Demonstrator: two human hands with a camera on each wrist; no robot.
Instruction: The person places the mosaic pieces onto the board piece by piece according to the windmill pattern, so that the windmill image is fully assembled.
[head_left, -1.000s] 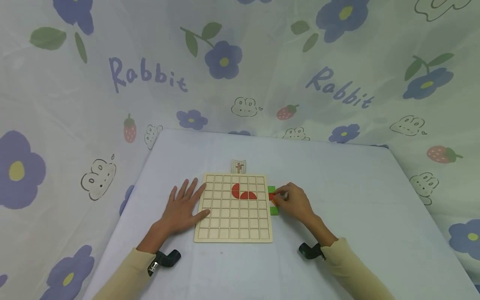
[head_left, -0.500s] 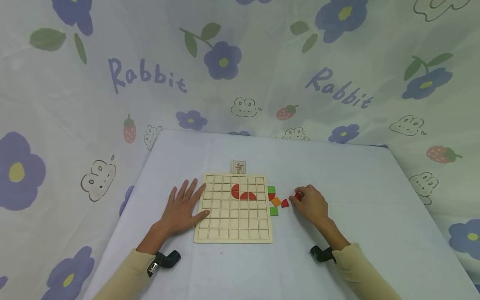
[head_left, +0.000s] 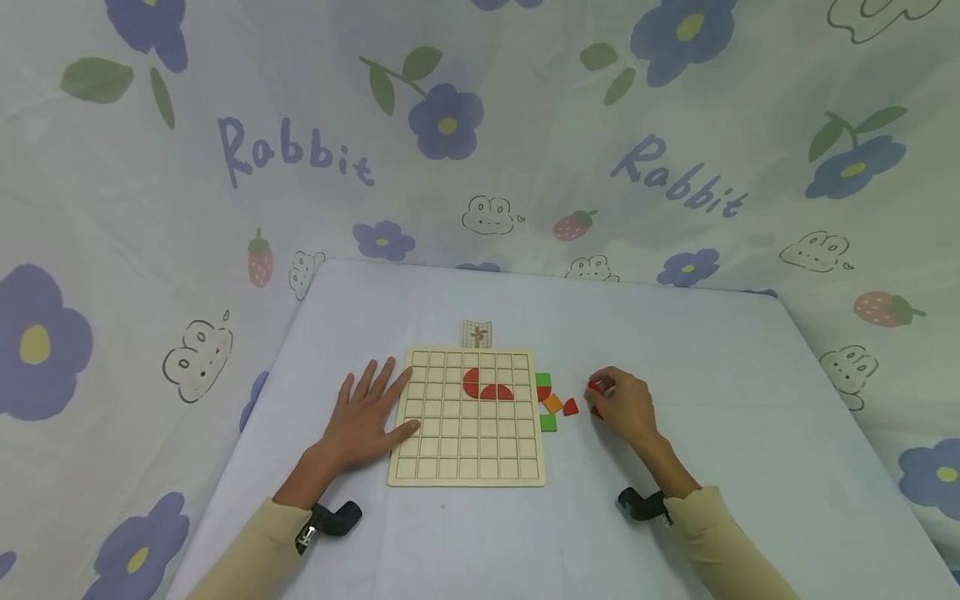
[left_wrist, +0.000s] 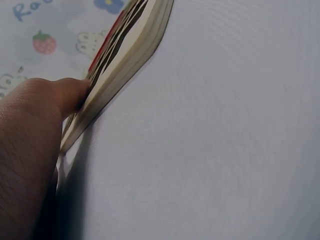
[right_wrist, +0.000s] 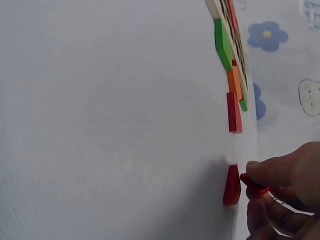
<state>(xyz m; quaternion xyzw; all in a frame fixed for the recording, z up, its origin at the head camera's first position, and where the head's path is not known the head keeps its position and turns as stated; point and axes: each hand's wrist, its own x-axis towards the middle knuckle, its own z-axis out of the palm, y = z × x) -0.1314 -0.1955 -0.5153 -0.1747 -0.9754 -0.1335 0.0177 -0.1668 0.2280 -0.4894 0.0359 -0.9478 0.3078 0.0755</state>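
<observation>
Lit softly and evenly in the head view, palest over the tablecloth [head_left: 735, 400], greyer on the backdrop [head_left: 540, 125] toward 12 o'clock. Stretched toward the edges. Shaded faintly under the right hand [head_left: 624, 407] at 4 o'clock. Dimmer and cooler in the left wrist view, darkest between 7 and 8 o'clock, beside the left hand [left_wrist: 31, 142] and board [left_wrist: 127, 65]. Bluish and soft-edged in the right wrist view, shadowed broadly toward 5 o'clock.
</observation>
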